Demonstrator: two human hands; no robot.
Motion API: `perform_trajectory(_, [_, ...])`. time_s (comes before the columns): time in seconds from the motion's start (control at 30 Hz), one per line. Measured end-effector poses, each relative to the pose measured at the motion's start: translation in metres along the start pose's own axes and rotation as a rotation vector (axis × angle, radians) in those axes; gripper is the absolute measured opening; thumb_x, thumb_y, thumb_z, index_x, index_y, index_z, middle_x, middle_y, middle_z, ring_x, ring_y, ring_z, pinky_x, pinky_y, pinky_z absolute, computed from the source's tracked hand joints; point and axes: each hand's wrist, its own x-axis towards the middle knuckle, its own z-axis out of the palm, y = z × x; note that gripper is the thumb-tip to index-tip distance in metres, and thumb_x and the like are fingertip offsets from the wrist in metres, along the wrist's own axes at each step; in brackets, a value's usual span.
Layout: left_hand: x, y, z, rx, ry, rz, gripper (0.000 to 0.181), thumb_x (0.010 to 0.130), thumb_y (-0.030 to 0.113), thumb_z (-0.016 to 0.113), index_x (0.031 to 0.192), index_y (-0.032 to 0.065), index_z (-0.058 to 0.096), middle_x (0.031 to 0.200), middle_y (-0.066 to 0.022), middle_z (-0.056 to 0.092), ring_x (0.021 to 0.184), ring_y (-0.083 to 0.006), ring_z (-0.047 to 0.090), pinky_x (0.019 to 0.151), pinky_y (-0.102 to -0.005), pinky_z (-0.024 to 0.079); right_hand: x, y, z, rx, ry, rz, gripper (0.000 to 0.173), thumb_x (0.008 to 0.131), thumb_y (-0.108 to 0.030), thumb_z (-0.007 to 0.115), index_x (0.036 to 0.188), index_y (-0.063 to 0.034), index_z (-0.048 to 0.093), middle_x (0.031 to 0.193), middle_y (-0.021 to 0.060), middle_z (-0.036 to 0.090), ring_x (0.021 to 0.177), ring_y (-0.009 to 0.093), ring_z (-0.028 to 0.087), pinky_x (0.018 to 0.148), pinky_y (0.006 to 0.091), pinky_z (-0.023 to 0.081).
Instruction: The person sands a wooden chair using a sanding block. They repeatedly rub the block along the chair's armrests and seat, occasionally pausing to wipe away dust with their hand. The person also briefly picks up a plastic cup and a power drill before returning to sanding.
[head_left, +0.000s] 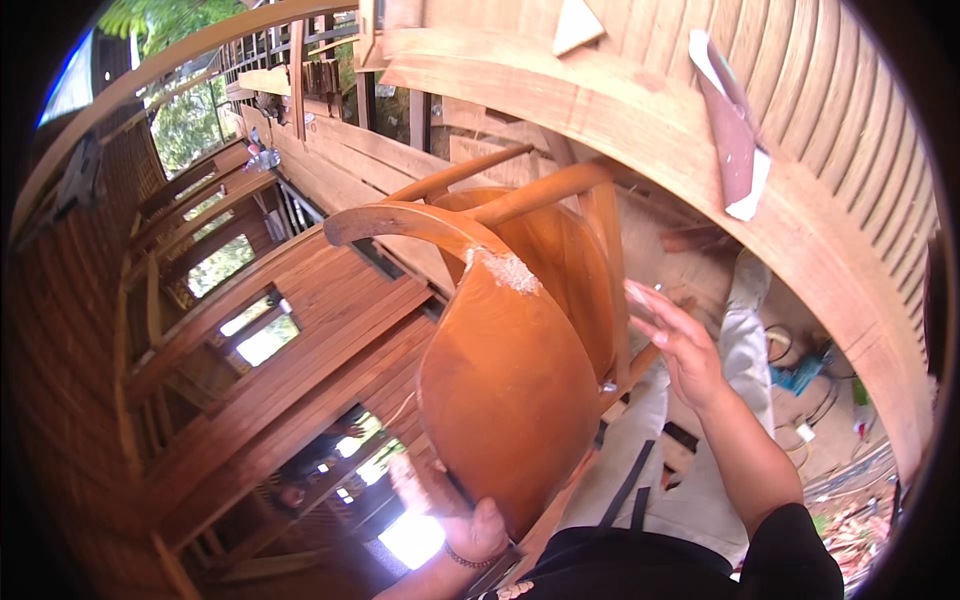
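An orange-brown wooden chair (510, 375) stands tilted before me, its broad curved panel facing up. Where a curved arm (405, 220) joins this panel, a pale, rough, grainy patch (510, 270) shows. My left hand (469, 517), with a beaded bracelet at the wrist, is at the panel's lower edge. Its thumb lies against the wood, and its fingers are blurred on the outer side. To the right of the chair, my right hand (679, 345) is raised with fingers spread and nothing in it. The fingertips come close to a chair leg (611, 255); contact is unclear.
A curved slatted wooden bench (637, 97) arcs across the upper right. On it lie a folded strip of sandpaper (731, 135) and a pale triangular piece (577, 28). A teal power tool (801, 375) and cords lie on the floor at right. Plank surfaces (360, 322) stretch leftward.
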Motion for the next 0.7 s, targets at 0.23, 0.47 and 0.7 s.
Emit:
perform_trajectory(0.23, [0.026,0.002,-0.051,0.053,0.012,0.203,0.071,0.094,0.06,0.059,0.121,-0.0054,0.052,0.094,-0.022,0.06,0.081,-0.0421,0.063,0.071,-0.0456,0.05,-0.13,-0.003,-0.054,-0.62,0.313,0.073,0.056,0.09,-0.002,0.058,0.145,0.0001,0.052,0.142,0.0136,0.056,0.129,0.026,0.056,0.108,0.037,0.044])
perform_trajectory(0.47, [-0.069,-0.136,-0.114,-0.15,0.105,0.083,0.049,0.093,0.037,0.067,0.117,-0.0048,0.055,0.093,-0.0226,0.062,0.083,-0.0421,0.064,0.072,-0.0449,0.051,-0.194,-0.018,0.025,-0.897,0.653,-0.18,0.049,0.095,-0.007,0.059,0.143,-0.0005,0.053,0.133,0.0127,0.062,0.12,0.019,0.058,0.103,0.0331,0.047])
perform_trajectory(0.7, [-0.163,-0.247,-0.169,-0.331,0.203,0.011,0.042,0.087,0.029,0.078,0.11,-0.0019,0.061,0.089,-0.0209,0.067,0.079,-0.039,0.067,0.07,-0.0434,0.053,-0.216,-0.005,0.231,-1.216,0.381,-0.851,0.048,0.096,-0.005,0.056,0.144,-0.0007,0.05,0.138,0.0115,0.057,0.126,0.021,0.056,0.106,0.0365,0.044])
